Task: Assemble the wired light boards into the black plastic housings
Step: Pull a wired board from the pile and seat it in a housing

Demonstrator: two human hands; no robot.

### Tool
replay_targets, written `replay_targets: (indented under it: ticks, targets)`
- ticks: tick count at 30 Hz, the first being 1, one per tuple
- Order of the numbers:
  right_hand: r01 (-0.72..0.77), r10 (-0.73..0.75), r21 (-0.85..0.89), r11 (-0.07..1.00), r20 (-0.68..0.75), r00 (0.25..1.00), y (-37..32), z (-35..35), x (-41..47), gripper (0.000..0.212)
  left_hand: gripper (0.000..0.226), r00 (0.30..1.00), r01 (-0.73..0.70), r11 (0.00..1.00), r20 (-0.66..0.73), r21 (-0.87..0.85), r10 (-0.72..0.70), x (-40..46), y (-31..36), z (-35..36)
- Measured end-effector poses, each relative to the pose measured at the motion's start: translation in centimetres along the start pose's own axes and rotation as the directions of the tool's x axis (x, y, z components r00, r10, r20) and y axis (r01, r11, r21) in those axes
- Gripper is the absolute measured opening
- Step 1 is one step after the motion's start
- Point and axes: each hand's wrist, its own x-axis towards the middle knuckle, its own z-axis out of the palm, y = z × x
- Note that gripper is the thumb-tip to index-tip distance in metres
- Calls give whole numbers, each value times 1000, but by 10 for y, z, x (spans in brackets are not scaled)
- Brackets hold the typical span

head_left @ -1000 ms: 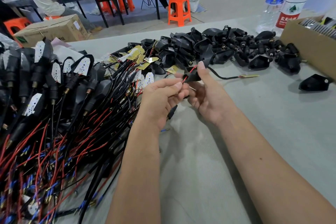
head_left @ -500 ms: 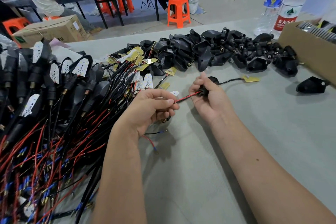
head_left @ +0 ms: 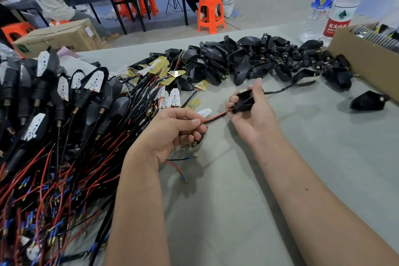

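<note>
A large share of the job looks done, judging by the big heap of finished units (head_left: 54, 114) piled on the left of the grey, matte desk (head_left: 248, 201): glossy black shells with white dotted boards seated, brass-threaded stems, red and black leads ending in blue crimps. Much is left: a wide pile of empty housings (head_left: 248, 60), smooth, teardrop-shaped moulded plastic, is spread along the far edge, and loose wired boards (head_left: 164, 71), thin, flat, yellow-backed, lie between the heaps. One housing (head_left: 245, 101) is gripped in the right hand (head_left: 252, 119), fingers curled round it. The thin red-black lead (head_left: 216, 117) running from it is pinched by the left hand (head_left: 170, 131).
</note>
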Motion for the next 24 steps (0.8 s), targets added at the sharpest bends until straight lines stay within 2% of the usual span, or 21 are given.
replay_targets:
  ticks: [2, 4, 11, 14, 16, 18, 20, 22, 24]
  targets:
    - [-4, 5, -38, 999, 42, 999, -3, -1, -1, 31, 13, 1000, -11, 1000, -19, 12, 11, 0, -1, -2]
    - [-15, 15, -4, 1000, 69, 998, -7, -3, -1, 30, 15, 998, -31, 999, -60, 15, 32, 1, -3, -6]
    - [30, -31, 188, 982, 3, 1000, -19, -7, 3, 27, 27, 955, -34, 998, -292, 53, 48, -1, -4, -33]
    - [26, -26, 167, 986, -4, 1000, -18, -7, 3, 23, 22, 896, -77, 969, -411, 236, 171, 2, -6, -38]
    - [10, -9, 123, 992, -9, 1000, -15, -5, 1, 19, 15, 830, -102, 878, -446, 469, 335, 6, -9, -35]
    - [-1, 2, 67, 998, -7, 1000, -14, -3, -1, 15, 11, 781, -100, 721, -395, 686, 484, 8, -11, -28]
    - [-6, 5, 26, 1000, 13, 1000, -13, -3, -3, 14, 9, 759, -135, 596, -304, 792, 576, 10, -9, -16]
    - [-10, 9, 15, 1000, 33, 999, -12, -3, -5, 13, 7, 761, -212, 544, -212, 812, 613, 15, -7, -2]
    - [-6, 5, 11, 1000, 52, 999, -12, -2, -6, 17, 6, 796, -286, 564, -136, 775, 590, 21, -8, 15]
